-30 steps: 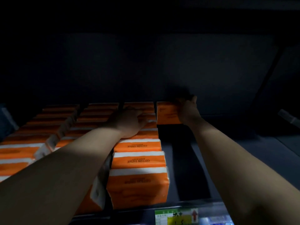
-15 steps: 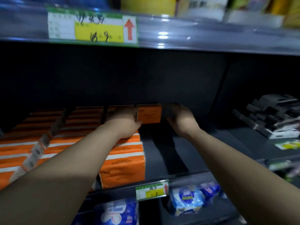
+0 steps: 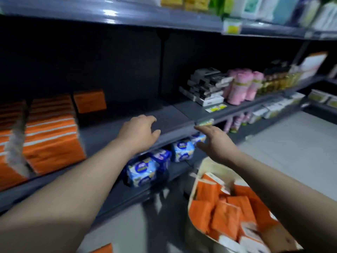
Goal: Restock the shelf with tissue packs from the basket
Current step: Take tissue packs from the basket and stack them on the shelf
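The dark shelf (image 3: 173, 116) carries rows of orange tissue packs (image 3: 52, 137) at its left.

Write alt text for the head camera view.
The left hand and right hand, both empty, hover at the front of a dark shelf holding rows of orange tissue packs at its left and one lone pack at the back. A basket of more packs sits at lower right.
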Demonstrator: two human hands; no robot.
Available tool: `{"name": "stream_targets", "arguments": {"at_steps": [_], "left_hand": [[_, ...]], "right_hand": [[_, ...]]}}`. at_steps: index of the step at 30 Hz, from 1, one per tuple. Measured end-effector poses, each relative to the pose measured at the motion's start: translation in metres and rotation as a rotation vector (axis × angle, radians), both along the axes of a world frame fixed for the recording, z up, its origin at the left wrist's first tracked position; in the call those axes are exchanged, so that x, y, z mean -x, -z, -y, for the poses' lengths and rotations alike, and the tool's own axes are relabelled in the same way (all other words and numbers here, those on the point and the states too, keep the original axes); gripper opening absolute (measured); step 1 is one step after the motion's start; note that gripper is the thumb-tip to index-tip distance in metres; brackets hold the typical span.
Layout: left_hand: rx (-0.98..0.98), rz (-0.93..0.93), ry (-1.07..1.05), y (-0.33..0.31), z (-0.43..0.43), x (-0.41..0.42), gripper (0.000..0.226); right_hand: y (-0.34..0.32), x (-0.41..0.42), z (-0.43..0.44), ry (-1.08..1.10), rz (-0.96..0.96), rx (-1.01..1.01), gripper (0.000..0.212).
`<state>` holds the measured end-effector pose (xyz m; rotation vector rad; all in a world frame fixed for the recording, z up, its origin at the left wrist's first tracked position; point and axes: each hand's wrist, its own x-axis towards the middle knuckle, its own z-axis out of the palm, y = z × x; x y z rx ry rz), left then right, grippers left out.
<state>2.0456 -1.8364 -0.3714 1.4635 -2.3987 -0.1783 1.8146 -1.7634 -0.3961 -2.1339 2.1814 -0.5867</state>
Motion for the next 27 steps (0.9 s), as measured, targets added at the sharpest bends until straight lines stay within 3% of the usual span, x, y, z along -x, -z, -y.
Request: {"name": "stream_targets", "arguments": {"at_steps": [5,13,23,27], "left_hand": [[-0.116,0.031,0.186,0.049,-0.035,0.084,0.032],[-0.374,0.218,0.462,0.150,-0.067,0.195,0.048],[-0.575,0.408,0.604,0.260,-0.078,0.285,0.063],[-0.567,0.596,0.642,0.289,-0.086,0.299,0.077]], "right_hand": [[0.043,0.072,-0.079,0.187,-0.030,-0.207,0.057],[0.098,0.153,-0.138,0.339,0.029,-0.393,0.055],[0.131,0.215,-0.145,0.474,0.125,-0.376,0.049],[0.144,0.232,-0.143,0.552,0.179,-0.400,0.051]]}}
